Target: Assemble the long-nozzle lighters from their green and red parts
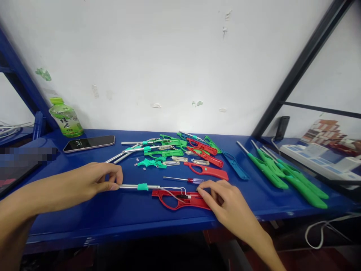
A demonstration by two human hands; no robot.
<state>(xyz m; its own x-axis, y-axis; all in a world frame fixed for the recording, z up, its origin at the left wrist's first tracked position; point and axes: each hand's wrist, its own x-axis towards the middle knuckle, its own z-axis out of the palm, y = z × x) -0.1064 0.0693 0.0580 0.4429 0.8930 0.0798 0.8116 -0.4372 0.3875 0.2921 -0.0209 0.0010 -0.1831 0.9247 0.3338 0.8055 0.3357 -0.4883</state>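
Note:
Between thumb and fingers my left hand (108, 178) pinches the end of a metal lighter tube (128, 186) with a teal collar. White wires (177, 188) run from the tube's other end to a red lighter half-shell (169, 201), which lies open side up near the table edge. My right hand (225, 197) is closed on the handle end of that shell and hides part of it. Just behind the shell lies a screwdriver (194, 180) with a clear purple and red handle.
Loose green shells (169, 153), red shells (208, 172), a blue shell (235, 165) and clear fuel tanks (200, 162) lie behind. Several green lighters (267, 173) rest at right. A phone (90, 143) and a bottle (67, 118) are at left, before the wall (169, 67).

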